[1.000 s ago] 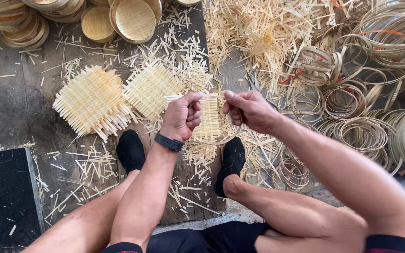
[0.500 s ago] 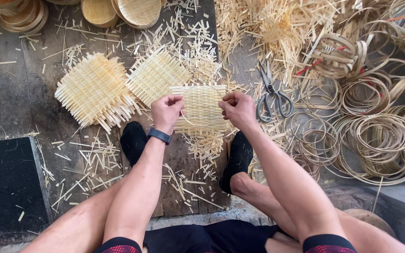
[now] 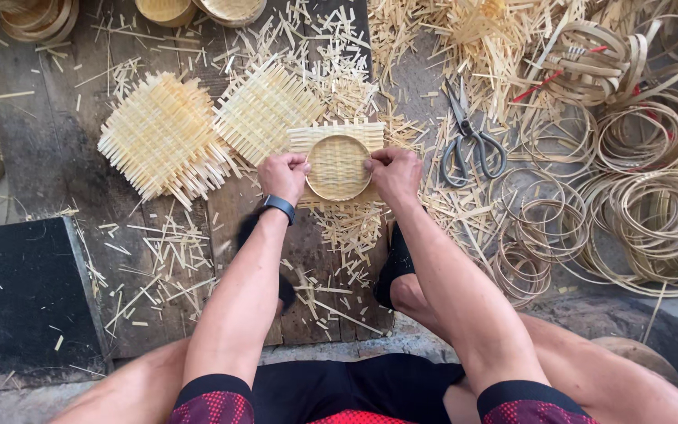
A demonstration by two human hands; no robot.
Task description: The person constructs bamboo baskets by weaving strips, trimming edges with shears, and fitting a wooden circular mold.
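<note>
Woven mat (image 3: 337, 166) pinched between left hand (image 3: 283, 177), right hand (image 3: 395, 174)

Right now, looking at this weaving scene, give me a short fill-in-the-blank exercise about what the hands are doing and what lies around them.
1. Both hands, left hand and right hand, press a round ____ onto the woven mat.
2. The scissors lie to the ____ of the right hand.
3. The wrist band is on the ____ arm.

Missing words: hoop; right; left
</note>
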